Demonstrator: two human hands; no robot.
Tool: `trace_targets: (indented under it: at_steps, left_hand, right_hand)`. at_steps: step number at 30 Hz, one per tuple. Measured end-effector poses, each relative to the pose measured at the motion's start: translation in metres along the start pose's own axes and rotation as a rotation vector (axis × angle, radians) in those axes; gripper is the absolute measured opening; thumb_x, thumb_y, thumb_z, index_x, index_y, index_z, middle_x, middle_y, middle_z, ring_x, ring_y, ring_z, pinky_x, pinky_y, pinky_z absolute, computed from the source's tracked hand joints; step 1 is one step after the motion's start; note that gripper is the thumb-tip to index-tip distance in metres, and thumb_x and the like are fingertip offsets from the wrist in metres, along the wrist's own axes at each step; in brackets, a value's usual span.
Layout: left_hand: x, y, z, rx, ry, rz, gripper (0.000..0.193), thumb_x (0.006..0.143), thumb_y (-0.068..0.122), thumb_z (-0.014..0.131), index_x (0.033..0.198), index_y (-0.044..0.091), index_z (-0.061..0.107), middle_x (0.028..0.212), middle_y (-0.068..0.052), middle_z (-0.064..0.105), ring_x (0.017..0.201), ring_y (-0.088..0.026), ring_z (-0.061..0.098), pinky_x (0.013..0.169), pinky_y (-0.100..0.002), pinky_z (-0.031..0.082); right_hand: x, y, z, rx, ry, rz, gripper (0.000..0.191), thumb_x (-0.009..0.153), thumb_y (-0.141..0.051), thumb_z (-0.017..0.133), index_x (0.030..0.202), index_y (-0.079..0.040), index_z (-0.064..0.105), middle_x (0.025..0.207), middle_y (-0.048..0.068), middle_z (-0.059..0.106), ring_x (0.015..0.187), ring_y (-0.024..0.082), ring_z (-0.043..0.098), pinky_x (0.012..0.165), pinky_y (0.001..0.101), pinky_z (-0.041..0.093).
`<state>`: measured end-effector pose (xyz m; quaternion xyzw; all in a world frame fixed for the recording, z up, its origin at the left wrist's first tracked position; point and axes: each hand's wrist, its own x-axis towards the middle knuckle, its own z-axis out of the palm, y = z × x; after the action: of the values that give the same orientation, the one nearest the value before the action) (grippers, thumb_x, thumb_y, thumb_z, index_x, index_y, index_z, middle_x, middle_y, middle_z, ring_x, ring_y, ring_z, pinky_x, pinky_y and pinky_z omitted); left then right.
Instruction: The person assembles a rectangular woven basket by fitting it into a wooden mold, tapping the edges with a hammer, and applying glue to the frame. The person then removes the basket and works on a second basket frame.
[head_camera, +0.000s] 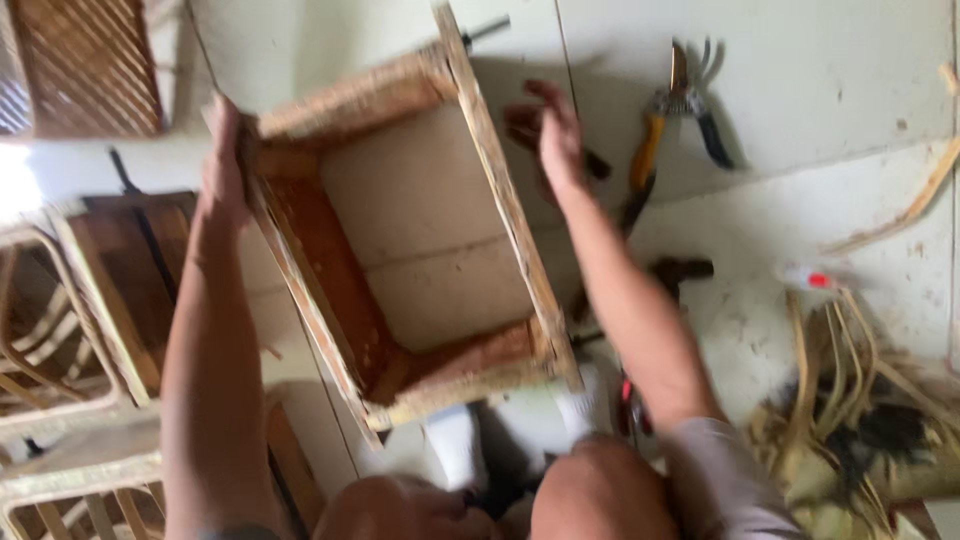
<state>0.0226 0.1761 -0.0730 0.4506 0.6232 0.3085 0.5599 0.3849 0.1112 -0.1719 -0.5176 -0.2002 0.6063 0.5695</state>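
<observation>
From the head view I see my left hand (222, 165) gripping the far left corner of a square open wooden frame with worn, woven-wrapped rails (400, 230), fingers curled over its edge. The frame hangs tilted above the pale tiled floor (820, 90), just above my knees. My right hand (553, 135) sits at the frame's far right rail; whether its fingers touch or grip the rail I cannot tell, the picture is blurred there. Right of the frame, orange-handled pruning shears (655, 130) lie on the floor beside dark-handled pliers (705, 110). Further right and nearer me lies a pile of pale rattan strips (850, 400). Left of the frame stand rattan chair frames (60, 330).
</observation>
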Motion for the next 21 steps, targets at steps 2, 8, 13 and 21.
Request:
trace_targets:
  at_steps: [2,8,13,21]
  left_hand:
    - [-0.021,-0.018,0.006,0.120,0.094,0.025,0.083,0.102,0.072,0.051,0.156,0.009,0.043,0.130,-0.011,0.055,0.116,-0.020,0.048,0.096,-0.040,0.043]
    - [-0.196,-0.118,0.014,0.417,0.182,-0.253,0.045,0.102,0.041,0.063,0.131,0.007,0.062,0.088,-0.008,0.055,0.077,-0.017,0.051,0.068,-0.033,0.046]
    - [-0.316,-0.202,0.030,0.152,0.084,-0.532,0.090,0.105,0.059,0.059,0.159,-0.007,0.029,0.154,-0.017,0.044,0.134,-0.020,0.039,0.108,-0.042,0.033]
    - [-0.308,-0.189,0.062,-0.177,0.207,-0.454,0.077,0.088,0.047,0.074,0.143,-0.002,0.049,0.134,-0.012,0.060,0.118,-0.020,0.060,0.098,-0.035,0.052]
  right_hand:
    - [-0.054,-0.010,-0.054,-0.405,-0.086,-0.486,0.037,0.093,0.000,0.051,0.128,0.007,0.062,0.130,0.021,0.063,0.116,0.029,0.066,0.102,0.0416,0.051]
    - [-0.296,-0.013,-0.170,-0.277,0.138,0.267,0.037,0.108,-0.022,0.051,0.129,0.005,0.065,0.095,0.011,0.065,0.074,0.021,0.063,0.066,0.0355,0.053]
    - [-0.328,0.077,-0.165,0.334,0.225,0.510,0.036,0.095,-0.018,0.045,0.127,-0.011,0.060,0.119,0.006,0.069,0.111,0.018,0.065,0.100,0.0372,0.053]
    - [-0.310,0.086,-0.151,0.238,0.183,0.305,0.038,0.085,0.001,0.049,0.121,-0.004,0.059,0.131,0.008,0.061,0.125,0.022,0.057,0.111,0.0422,0.046]
